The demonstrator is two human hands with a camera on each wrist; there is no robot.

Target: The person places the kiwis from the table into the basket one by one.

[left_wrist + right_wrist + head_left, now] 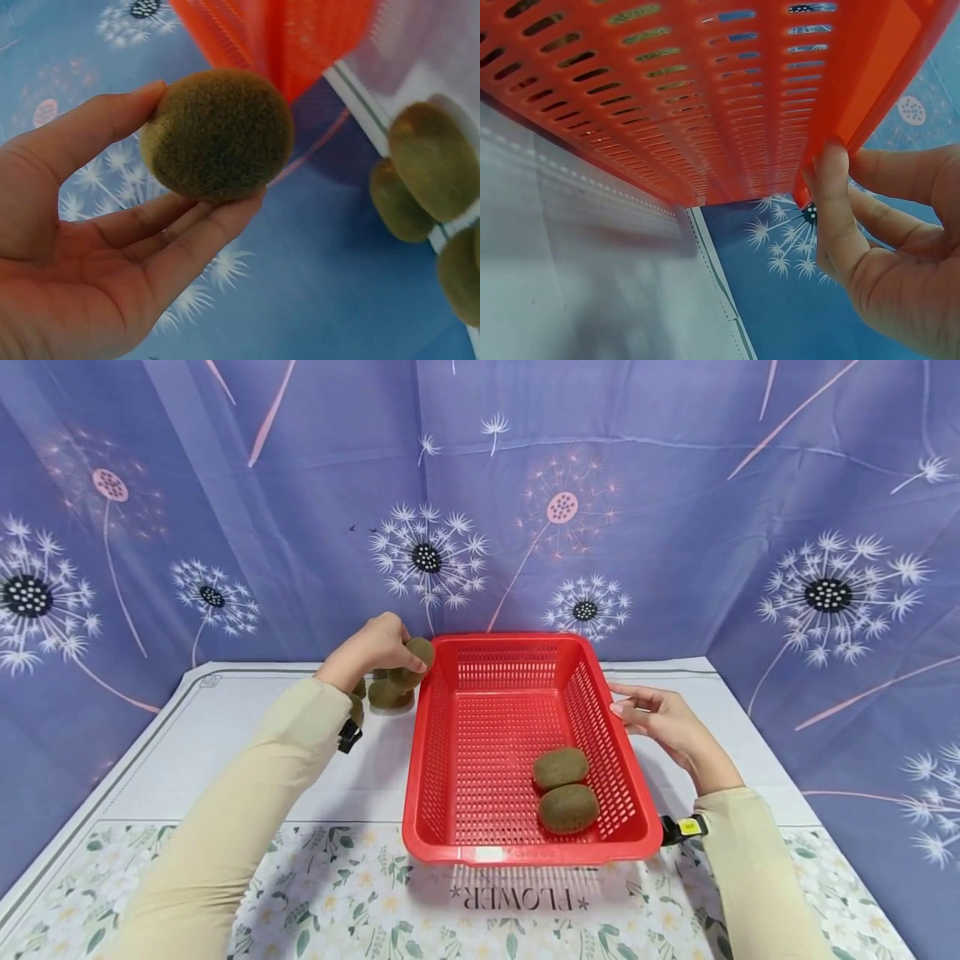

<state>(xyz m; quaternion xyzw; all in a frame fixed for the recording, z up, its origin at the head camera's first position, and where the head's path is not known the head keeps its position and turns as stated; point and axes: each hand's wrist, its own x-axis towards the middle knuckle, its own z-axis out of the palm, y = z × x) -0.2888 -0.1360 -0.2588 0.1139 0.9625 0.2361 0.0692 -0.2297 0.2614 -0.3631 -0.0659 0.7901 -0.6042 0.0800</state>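
Note:
My left hand point(377, 647) pinches a brown fuzzy kiwi point(217, 135) between thumb and fingertips, right by the left rim of a red plastic basket point(504, 853). Below and beside that hand, several more kiwis point(387, 697) lie on the table, partly hidden by the hand and wrist. They also show at the right of the left wrist view, one kiwi point(433, 161) overlapping another. Two kiwis point(561, 768) rest side by side inside the basket, near its front right. My right hand point(663, 722) holds the basket's right rim, thumb and fingertips at the edge.
The basket stands on a white table mat point(285, 777) with a floral front band and printed lettering. A blue-purple dandelion-print curtain point(480, 468) rises behind the table and along its sides. Each wrist wears a small black strap point(349, 735).

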